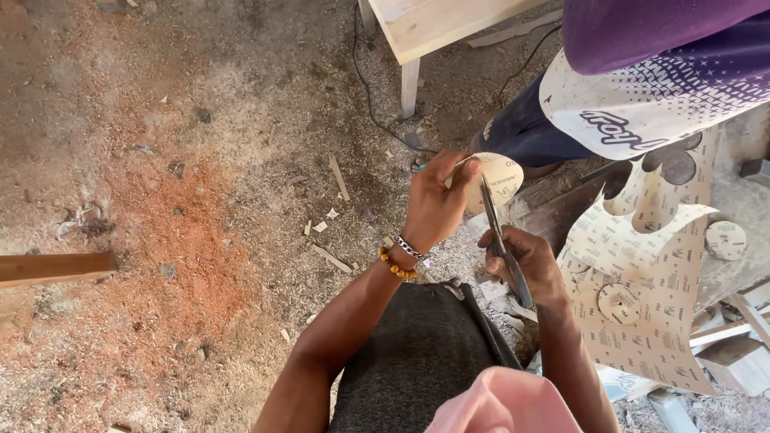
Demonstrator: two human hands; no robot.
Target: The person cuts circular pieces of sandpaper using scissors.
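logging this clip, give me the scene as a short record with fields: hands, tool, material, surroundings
left hand: holds a round sandpaper disc by its edge
right hand: grips scissors, blades pointing up at the disc
material: sandpaper sheet with round holes cut out, to the right; cut discs lie near it
wrist: bead bracelet on the left arm
floor: sawdust and wood scraps
nearby: another person's leg; table leg

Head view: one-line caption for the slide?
Left hand holds a tan round disc while right hand cuts it with scissors, beside a sheet with round holes.
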